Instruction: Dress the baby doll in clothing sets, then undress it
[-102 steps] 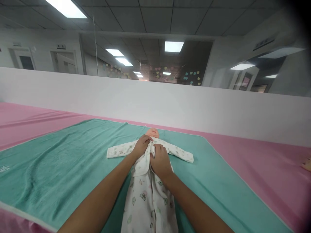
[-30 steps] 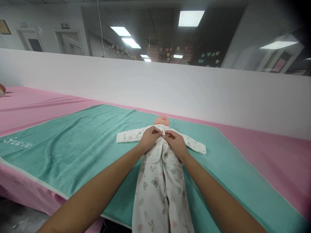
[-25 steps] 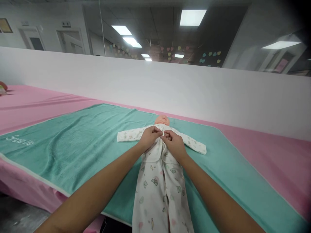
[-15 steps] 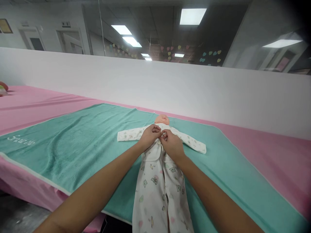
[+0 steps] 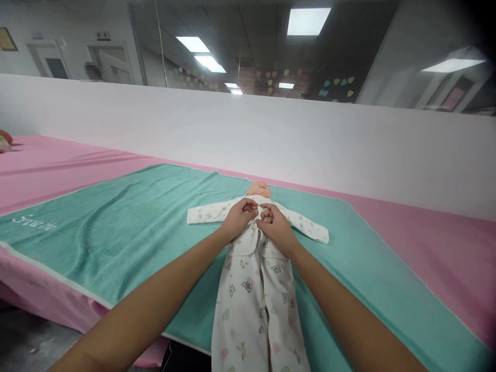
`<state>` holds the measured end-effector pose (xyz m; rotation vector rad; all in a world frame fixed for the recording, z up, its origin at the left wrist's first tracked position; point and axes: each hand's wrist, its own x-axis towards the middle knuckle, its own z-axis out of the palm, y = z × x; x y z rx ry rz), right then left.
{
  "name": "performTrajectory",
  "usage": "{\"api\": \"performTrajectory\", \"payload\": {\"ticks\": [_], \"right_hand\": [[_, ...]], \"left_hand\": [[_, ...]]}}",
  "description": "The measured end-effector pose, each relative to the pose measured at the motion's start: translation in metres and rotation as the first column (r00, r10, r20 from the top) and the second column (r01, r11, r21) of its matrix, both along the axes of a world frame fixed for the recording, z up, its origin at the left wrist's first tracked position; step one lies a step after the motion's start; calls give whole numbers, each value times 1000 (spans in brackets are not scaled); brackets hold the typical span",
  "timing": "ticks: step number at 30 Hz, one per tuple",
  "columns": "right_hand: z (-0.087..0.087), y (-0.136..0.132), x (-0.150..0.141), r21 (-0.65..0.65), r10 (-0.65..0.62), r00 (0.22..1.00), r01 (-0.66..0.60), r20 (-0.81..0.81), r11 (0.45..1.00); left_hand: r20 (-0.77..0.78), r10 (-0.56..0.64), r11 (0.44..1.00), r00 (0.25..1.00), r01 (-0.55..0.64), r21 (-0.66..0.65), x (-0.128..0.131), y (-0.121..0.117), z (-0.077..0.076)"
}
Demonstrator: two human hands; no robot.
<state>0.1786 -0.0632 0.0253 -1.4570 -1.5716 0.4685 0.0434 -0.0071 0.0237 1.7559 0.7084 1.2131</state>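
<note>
A baby doll (image 5: 259,189) lies on its back on a teal towel (image 5: 127,227), its head toward the wall. It wears a white printed jacket (image 5: 243,245) with long sleeves spread to both sides, and patterned trousers (image 5: 248,310) reach toward me. At the chest, my left hand (image 5: 241,217) pinches the jacket's front edge. Facing it, my right hand (image 5: 276,227) has its fingers curled on the other front edge, a small gap between the two hands. A pale button (image 5: 255,226) shows just below the fingertips. The fingers partly hide the cloth they hold.
Pink cloth (image 5: 46,160) covers the table under the towel. Behind it runs a white low wall (image 5: 248,129) with a glass or mirror panel above. Part of another object (image 5: 5,140) lies at the far left. A pixelated head (image 5: 93,71) shows above the wall.
My hands have drawn slightly apart at the doll's chest, the right one shifting a little to the right. A button now shows between them. A blurred head has appeared at the upper left.
</note>
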Motion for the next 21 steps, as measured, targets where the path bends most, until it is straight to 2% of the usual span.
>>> {"api": "performTrajectory", "payload": {"ticks": [3, 5, 10, 14, 15, 17, 19, 21], "right_hand": [[-1, -5, 1, -7, 55, 998, -55, 21, 998], [-2, -7, 1, -4, 70, 997, -70, 37, 998], [-7, -6, 2, 28, 44, 997, -42, -56, 999], [-5, -8, 7, 12, 50, 991, -49, -123, 999], [-3, -10, 8, 7, 30, 996, -29, -79, 1000], [0, -15, 7, 16, -43, 993, 41, 109, 999], [4, -20, 4, 41, -120, 936, 113, 332, 993], [7, -24, 2, 33, -147, 869, 149, 473, 988]], "left_hand": [[-140, 89, 981, 986, -63, 185, -2, -1, -2], [-167, 125, 965, 978, -80, 251, -3, -1, -4], [-166, 150, 941, 975, -89, 326, -7, -4, -4], [-229, 98, 930, 968, -7, 367, -12, -8, 2], [-257, 80, 928, 963, 22, 372, -13, -9, 4], [-315, 45, 924, 948, 81, 375, -15, -10, 8], [-360, 15, 918, 933, 130, 375, -16, -11, 11], [-393, -9, 911, 919, 170, 376, -17, -11, 13]]}}
